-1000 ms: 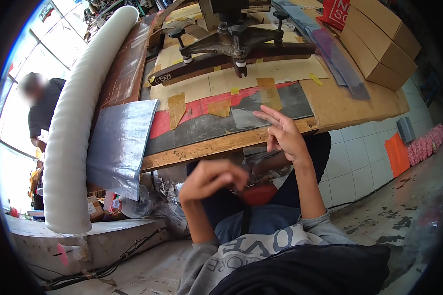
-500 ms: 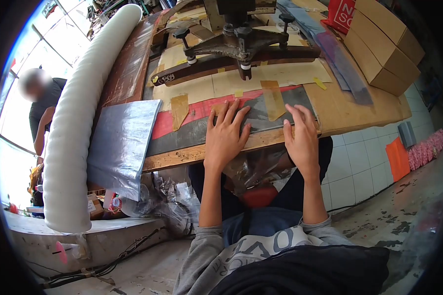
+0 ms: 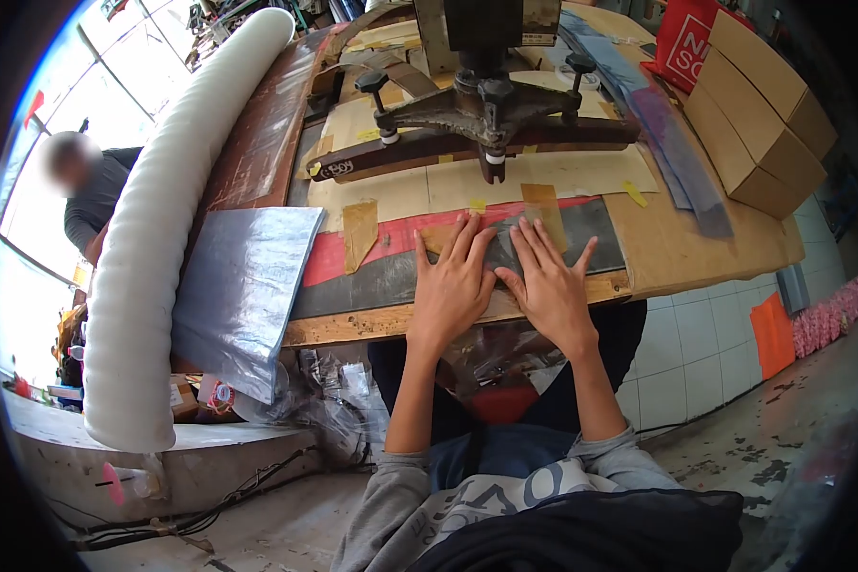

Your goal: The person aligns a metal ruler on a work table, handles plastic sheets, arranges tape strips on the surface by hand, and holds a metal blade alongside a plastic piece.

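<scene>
Both of my hands lie flat, side by side, near the front edge of the worktable. My left hand (image 3: pixel 453 286) rests palm down with fingers spread on the dark grey mat (image 3: pixel 357 294), fingertips reaching the pink-red strip (image 3: pixel 402 240). Close on its right, my right hand (image 3: pixel 553 291) is also flat, its fingers apart and its thumb near the left thumb. Whether anything thin or clear lies under the palms, I cannot tell. Brown tape pieces (image 3: pixel 359 234) cross the strip. Beyond my fingertips hangs the dark metal bar of a press (image 3: pixel 491 153), raised above the pale board (image 3: pixel 400 194).
Silvery-blue plastic sheets (image 3: pixel 243 286) overhang the table's left front edge, beside a tall white foam roll (image 3: pixel 176 229). Cardboard boxes (image 3: pixel 734 133) and a red bag (image 3: pixel 684 48) stand at the right, near blue plastic strips (image 3: pixel 663 143). Another person (image 3: pixel 105 205) is beyond the roll.
My right hand has come down flat onto the mat and moved left, close to my left hand. The left hand stays flat on the mat. The whole view has shifted slightly.
</scene>
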Motion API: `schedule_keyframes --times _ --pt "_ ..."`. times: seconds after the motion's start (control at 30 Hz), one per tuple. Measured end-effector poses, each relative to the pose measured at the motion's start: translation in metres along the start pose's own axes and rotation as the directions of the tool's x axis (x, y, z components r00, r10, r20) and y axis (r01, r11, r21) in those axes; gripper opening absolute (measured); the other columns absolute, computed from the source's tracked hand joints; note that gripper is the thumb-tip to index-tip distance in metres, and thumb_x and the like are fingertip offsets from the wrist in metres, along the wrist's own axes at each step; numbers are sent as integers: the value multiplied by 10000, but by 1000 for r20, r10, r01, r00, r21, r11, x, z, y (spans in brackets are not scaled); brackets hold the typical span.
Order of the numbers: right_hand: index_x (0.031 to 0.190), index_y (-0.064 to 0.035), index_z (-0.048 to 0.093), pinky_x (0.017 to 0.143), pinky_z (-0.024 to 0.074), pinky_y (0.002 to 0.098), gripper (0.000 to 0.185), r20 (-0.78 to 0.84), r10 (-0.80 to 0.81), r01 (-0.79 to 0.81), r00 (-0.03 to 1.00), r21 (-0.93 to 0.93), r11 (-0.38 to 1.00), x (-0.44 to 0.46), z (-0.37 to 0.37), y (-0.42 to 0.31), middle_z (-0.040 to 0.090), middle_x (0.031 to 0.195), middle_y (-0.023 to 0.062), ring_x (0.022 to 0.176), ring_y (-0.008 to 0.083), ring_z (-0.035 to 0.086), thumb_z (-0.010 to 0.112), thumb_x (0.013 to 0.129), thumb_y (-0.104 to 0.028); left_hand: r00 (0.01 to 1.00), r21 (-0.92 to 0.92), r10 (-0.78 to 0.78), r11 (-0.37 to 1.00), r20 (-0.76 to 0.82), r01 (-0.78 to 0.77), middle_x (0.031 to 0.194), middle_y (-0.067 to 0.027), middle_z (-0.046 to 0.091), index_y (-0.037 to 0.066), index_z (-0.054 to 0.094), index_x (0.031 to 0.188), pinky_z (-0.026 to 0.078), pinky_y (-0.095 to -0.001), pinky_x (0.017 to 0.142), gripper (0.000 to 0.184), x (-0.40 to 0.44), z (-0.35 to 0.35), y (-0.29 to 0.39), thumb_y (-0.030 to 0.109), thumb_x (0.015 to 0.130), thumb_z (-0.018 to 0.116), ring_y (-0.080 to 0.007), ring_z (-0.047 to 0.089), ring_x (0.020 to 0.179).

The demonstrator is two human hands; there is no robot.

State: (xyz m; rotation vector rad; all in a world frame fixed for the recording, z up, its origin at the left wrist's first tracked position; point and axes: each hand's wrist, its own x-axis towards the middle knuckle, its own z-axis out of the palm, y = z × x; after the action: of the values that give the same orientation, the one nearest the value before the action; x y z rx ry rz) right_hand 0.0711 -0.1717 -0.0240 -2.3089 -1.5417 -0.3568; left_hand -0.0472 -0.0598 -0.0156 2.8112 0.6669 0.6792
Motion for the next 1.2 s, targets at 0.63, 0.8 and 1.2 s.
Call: schedule_keyframes --times 0.63,0.8,1.2 --pt "1348 -83 487 1018 97 771 589 -4 46 -46 999 114 992 11 -2 6 453 1438 70 1353 209 393 465 934 -501 999 19 -45 999 -23 45 1425 -87 443 133 500 1302 186 -589 1113 429 2 -4 6 231 886 539 -274 362 1363" --pt "1330 -84 506 1025 101 761 589 -18 40 -39 999 64 997 13 3 7 457 1436 65 1350 212 396 466 929 -513 999 9 -48 999 -20 49 1426 -93 442 128 501 1301 192 -583 1113 435 2 -4 6 222 878 542 -278 367 1358" --pt "1315 -94 514 1048 130 732 507 -17 67 -65 998 85 994 14 0 6 489 1409 41 1343 191 405 500 943 -438 998 17 -59 998 -8 59 1430 -94 441 123 501 1308 186 -560 1126 452 2 -6 8 196 863 537 -272 367 1358"
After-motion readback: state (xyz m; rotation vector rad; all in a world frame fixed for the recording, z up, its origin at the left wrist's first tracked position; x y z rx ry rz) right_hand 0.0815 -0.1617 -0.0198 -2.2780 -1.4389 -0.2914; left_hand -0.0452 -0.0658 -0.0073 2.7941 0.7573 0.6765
